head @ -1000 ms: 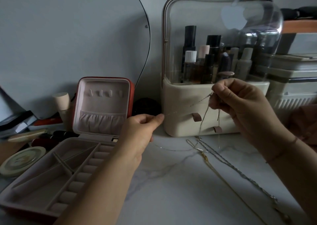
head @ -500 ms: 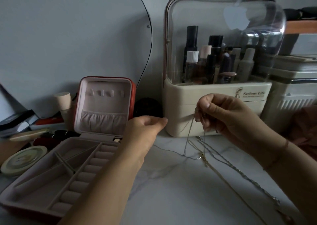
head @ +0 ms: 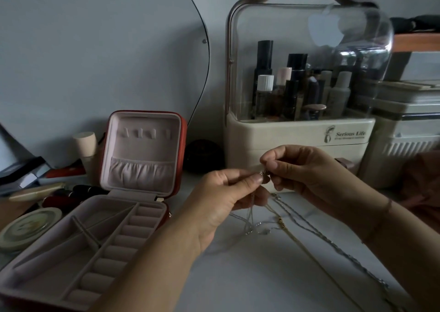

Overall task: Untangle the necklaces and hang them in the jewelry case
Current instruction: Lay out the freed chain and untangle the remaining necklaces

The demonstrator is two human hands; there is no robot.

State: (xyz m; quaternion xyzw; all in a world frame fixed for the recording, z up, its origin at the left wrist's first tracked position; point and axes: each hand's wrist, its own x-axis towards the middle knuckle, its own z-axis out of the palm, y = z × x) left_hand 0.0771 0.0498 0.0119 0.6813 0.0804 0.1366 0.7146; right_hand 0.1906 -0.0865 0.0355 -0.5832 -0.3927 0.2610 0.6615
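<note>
Marble tabletop (head: 238, 278), open red jewelry case (head: 71, 252) at left, left hand (head: 223, 204) and right hand (head: 307, 176) meeting before cosmetics organizer (head: 297, 140), each grip pinching thin silver necklace (head: 249, 219), chain dangling to tabletop, near gold necklace (head: 316, 254) and twisted silver necklace (head: 335, 245) lying flat.

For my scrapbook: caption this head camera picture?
Left hand and right hand pinch a thin necklace beside the open jewelry case.

The left arm (head: 147, 264) and right arm (head: 395, 235) reach in from below; the left hand (head: 221, 204) pinches a thin chain (head: 248, 223) between thumb and forefinger; the right hand (head: 307, 176) pinches it too, fingertips almost meeting.
</note>
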